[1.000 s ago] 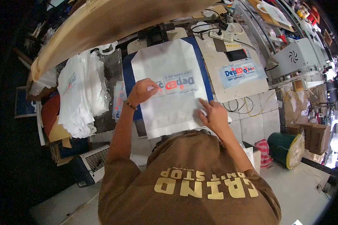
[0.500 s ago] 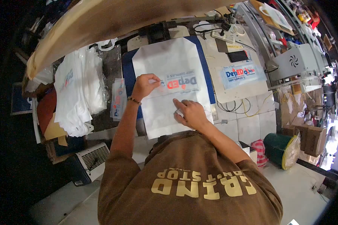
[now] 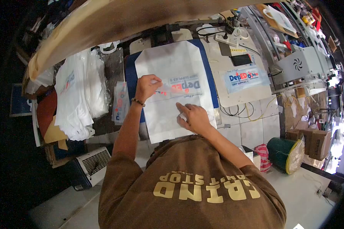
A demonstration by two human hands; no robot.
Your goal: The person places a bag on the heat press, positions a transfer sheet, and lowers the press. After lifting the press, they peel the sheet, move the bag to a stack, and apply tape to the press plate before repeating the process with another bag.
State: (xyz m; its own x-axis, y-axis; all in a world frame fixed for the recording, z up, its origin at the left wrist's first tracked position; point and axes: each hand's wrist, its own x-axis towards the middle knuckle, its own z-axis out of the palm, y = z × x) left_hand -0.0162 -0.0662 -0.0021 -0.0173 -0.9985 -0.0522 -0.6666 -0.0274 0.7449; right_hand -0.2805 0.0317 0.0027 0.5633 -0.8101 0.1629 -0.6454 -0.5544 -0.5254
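Note:
A white sheet-like bag (image 3: 168,57) with two angled far corners lies flat on a blue board (image 3: 205,53). On it is a clear printed film (image 3: 185,84) with blue and red "DepED" lettering, reading upside down from here. My left hand (image 3: 148,88) is closed in a pinch on the film's left end, which is raised and bent off the bag. My right hand (image 3: 195,117) rests on the bag just below the film's near edge, its index finger extended and its thumb apart. No object shows in the right hand.
White bags (image 3: 74,91) are piled at left, beside more printed films (image 3: 119,103). Another film (image 3: 246,79) and a phone (image 3: 241,60) lie on the pale board at right, near a power strip (image 3: 226,38) and cables. A grey machine (image 3: 298,64) stands farther right.
My left hand has drawn the film's left end up and slightly leftward, so the lettering there now looks bent. My right hand has stayed nearly in place.

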